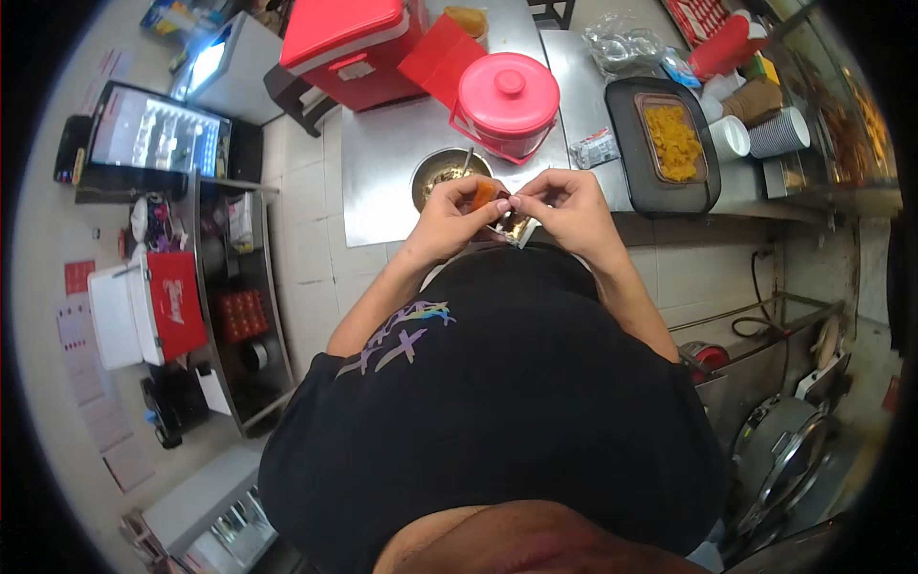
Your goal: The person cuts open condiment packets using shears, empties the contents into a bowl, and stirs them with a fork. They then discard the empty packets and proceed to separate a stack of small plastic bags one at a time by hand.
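Note:
Both my hands meet in front of my chest at the edge of a steel table [371,206]. My left hand [449,218] is closed, with an orange piece [484,196] between its fingers. A small shiny packet [516,228] hangs between the two hands. My right hand [572,210] pinches the packet's upper edge, its fingertips touching those of my left hand. Just behind my left hand is a metal bowl [421,178] with dark contents and a spoon handle [469,161] leaning in it.
Behind the bowl stands a pink lidded bucket [509,96], beside a red cooler [359,57]. To the right are a small packet [595,149], a black tray [631,143] holding a dish of yellow food [674,142], and stacked cups [779,132].

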Demonstrator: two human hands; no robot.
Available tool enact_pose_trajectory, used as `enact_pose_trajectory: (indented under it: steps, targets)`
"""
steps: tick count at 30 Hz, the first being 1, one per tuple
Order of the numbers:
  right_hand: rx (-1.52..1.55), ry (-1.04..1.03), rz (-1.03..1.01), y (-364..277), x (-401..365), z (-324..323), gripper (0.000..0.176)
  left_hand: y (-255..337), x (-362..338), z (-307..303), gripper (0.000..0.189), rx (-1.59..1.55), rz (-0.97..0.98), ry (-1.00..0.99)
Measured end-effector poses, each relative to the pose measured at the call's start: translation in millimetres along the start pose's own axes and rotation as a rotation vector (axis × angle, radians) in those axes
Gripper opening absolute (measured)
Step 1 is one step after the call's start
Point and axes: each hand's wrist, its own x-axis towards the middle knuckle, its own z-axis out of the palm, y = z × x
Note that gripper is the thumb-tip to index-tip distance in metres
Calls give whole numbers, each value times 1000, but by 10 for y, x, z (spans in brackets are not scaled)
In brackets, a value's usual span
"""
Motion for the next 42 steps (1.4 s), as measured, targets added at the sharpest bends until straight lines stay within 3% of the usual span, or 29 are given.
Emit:
enact_pose_trajectory:
  steps: [2,4,7,8,9,12,15,17,19,21,22,23,25,27,29,31,33,36,38,41,42]
  targets:
    - [84,-54,-11,149,144,36,15,-47,-50,-90,23,-9,9,114]
    - [366,-50,310,404,352,-10,29,-76,-123,-212,25,-42,11,281]
    - [-436,55,590,1816,710,-252,53,-83,-279,-381,25,-148,119,452]
    - [-808,95,496,2656,768,-423,58,-128,-337,-472,23,-153,151,483]
    - [-941,-80,640,2798,821,-468,61,-121,-408,-517,23,-168,166,514]
    - [-1008,105,459,3388,627,-524,55,-100,-618,-649,20,-242,250,610]
    - [-1074,116,224,3539,484,-532,39,-59,-820,-720,19,-241,397,673]
    - [-1133,51,221,3627,529,-589,34,-46,-920,-801,19,-180,440,720]
    - [-1141,40,257,3464,586,-494,34,-43,-1018,-876,16,-198,376,754]
    - [-1178,161,398,3222,625,-378,33,-13,-1088,-923,15,-300,364,794]
    - [-1270,143,432,3148,655,-346,48,-15,-1118,-932,14,-399,344,813]
    - [-1271,135,439,3059,694,-289,48,-39,-1147,-932,14,-402,336,818]
    - [-1003,-305,422,2590,874,-64,59,-67,-1151,-949,13,-436,307,856]
    - [-295,-529,408,1747,787,458,53,-113,-1078,-891,14,-514,291,830]
    - [233,-490,187,886,495,996,40,-181,-945,-783,14,-597,256,786]
    - [374,-313,153,553,399,1219,30,-214,-757,-670,14,-820,214,612]
    - [315,-162,178,382,497,1189,20,-167,-627,-562,12,-828,213,561]
    - [253,-81,40,175,570,1016,17,-157,-488,-573,15,-399,293,643]
    - [-77,-90,-138,-8,543,900,13,-42,-442,-601,17,-253,302,591]
    - [-229,-85,-255,-35,542,735,16,75,-325,-605,18,-71,324,535]
    - [-240,-44,-244,-95,506,742,18,93,-273,-627,16,135,380,522]
